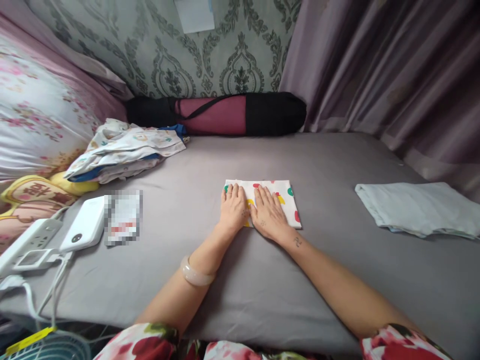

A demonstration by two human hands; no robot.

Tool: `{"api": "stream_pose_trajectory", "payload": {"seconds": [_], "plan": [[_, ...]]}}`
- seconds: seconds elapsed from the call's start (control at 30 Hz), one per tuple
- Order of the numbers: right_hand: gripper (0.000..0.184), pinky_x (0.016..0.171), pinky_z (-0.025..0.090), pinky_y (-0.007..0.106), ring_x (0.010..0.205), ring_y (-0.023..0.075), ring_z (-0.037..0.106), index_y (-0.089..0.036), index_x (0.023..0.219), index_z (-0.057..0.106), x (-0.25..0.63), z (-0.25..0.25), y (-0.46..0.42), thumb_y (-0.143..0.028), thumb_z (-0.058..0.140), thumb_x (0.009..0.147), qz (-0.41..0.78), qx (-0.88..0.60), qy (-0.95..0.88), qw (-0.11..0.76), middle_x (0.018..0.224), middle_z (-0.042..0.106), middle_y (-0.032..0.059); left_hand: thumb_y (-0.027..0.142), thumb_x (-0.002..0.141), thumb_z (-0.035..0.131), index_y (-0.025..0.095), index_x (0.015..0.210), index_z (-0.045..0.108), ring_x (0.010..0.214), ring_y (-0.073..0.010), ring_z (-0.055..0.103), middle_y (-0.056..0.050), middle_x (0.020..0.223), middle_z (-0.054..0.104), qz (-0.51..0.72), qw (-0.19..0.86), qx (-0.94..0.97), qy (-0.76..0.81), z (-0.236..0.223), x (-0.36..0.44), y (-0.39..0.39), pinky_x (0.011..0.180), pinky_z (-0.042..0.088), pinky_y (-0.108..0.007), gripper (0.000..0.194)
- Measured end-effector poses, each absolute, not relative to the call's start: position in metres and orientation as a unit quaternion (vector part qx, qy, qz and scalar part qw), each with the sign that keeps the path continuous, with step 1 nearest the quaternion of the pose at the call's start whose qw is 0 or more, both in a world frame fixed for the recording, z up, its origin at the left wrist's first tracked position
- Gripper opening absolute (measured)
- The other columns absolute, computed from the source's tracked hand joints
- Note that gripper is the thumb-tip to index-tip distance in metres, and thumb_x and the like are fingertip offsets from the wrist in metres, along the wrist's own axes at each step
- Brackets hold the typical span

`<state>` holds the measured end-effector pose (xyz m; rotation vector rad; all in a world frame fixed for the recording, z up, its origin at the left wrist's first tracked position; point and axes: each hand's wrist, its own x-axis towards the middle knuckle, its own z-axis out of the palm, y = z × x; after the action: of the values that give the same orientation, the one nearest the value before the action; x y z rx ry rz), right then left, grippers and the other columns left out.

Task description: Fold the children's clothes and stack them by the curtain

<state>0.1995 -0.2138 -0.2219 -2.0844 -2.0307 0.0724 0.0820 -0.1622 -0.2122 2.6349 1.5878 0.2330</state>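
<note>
A white cloth (292, 211) with red, green and yellow shapes lies folded into a flat rectangle on the grey sheet (210, 165). My left hand (234, 206) rests palm down on its left part, fingers stretched forward. Flat on the middle of the same cloth is my right hand (270, 212), its fingers a little apart. Neither hand grips anything. The cloth's right edge shows past my right hand, while much of its middle is hidden beneath both palms.
To the right lies a folded pale grey cloth (416, 207). A pile of patterned clothes (127, 147) sits at the back left. Nearer on the left are a white power bank (84, 225), a power strip (32, 242) and cables. A black and maroon long bag (217, 115) lines the wall.
</note>
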Motion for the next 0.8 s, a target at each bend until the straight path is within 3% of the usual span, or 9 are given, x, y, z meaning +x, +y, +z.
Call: {"api": "stream_pose_trajectory", "payload": {"seconds": [0.17, 0.33, 0.53, 0.8], "plan": [[0.056, 0.118, 0.018, 0.044, 0.144, 0.0249, 0.025, -0.004, 0.147, 0.035, 0.207, -0.214, -0.211, -0.027, 0.024, 0.097, 0.023, -0.711, -0.692, 0.128, 0.155, 0.030, 0.0151, 0.023, 0.096, 0.029, 0.008, 0.137, 0.044, 0.142, -0.0299, 0.030, -0.018, 0.149, 0.041, 0.123, 0.004, 0.855, 0.503, -0.214, 0.088, -0.163, 0.116, 0.023, -0.052, 0.046], [0.057, 0.119, 0.011, 0.045, 0.146, 0.0250, 0.019, -0.003, 0.147, 0.035, 0.221, -0.212, -0.205, -0.024, 0.026, 0.095, -0.040, -0.708, -0.691, 0.139, 0.156, 0.027, 0.0140, 0.025, 0.097, 0.027, 0.010, 0.142, 0.040, 0.146, -0.0264, 0.022, -0.014, 0.152, 0.038, 0.172, -0.026, 0.875, 0.451, -0.214, 0.099, -0.160, 0.119, 0.017, -0.049, 0.048], [0.056, 0.119, 0.014, 0.044, 0.144, 0.0228, 0.024, -0.007, 0.149, 0.034, 0.229, -0.219, -0.204, -0.023, 0.023, 0.096, -0.003, -0.695, -0.713, 0.090, 0.155, 0.030, 0.0104, 0.037, 0.100, 0.026, 0.013, 0.144, 0.041, 0.144, -0.0285, 0.027, -0.011, 0.150, 0.041, 0.099, 0.014, 0.891, 0.443, -0.223, 0.100, -0.150, 0.117, 0.024, -0.047, 0.053], [0.056, 0.119, 0.013, 0.044, 0.145, 0.0230, 0.024, -0.007, 0.148, 0.035, 0.230, -0.221, -0.203, -0.024, 0.022, 0.097, 0.004, -0.694, -0.715, 0.089, 0.155, 0.031, 0.0100, 0.039, 0.101, 0.022, 0.014, 0.145, 0.041, 0.143, -0.0283, 0.028, -0.009, 0.151, 0.040, 0.079, 0.012, 0.891, 0.447, -0.223, 0.099, -0.150, 0.117, 0.024, -0.046, 0.054]]}}
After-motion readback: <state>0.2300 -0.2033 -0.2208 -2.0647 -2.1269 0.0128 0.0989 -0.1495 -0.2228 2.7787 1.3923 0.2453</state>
